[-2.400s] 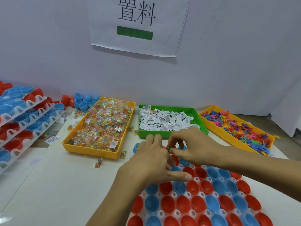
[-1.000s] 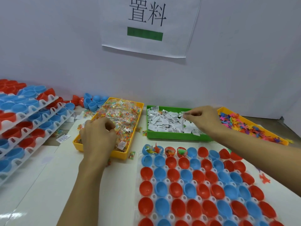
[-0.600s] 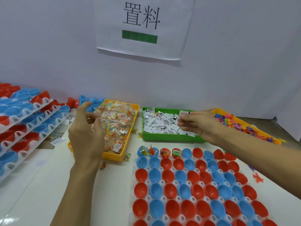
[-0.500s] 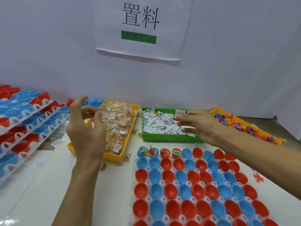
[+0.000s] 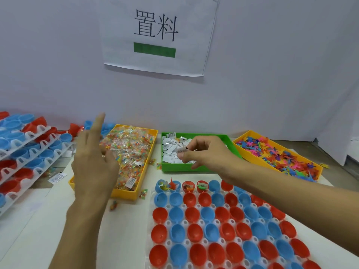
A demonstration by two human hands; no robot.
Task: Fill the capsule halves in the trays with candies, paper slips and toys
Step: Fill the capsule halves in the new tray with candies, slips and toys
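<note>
At frame centre, right hand (image 5: 202, 152) pinches a small white paper slip (image 5: 179, 150) over the green plastic tray (image 5: 194, 167). Left hand (image 5: 93, 162), fingers straight (grip empty), hovers over the yellow candy tray (image 5: 143, 191). Lower right: white tray of red and blue capsule halves (image 5: 213, 230).

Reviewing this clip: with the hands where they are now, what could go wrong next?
The right hand pinches a small paper slip above the green tray; it might slip free before reaching a capsule half. Candy packets already lie beside the heaped yellow tray, so the left hand hovering there may knock out more.
</note>
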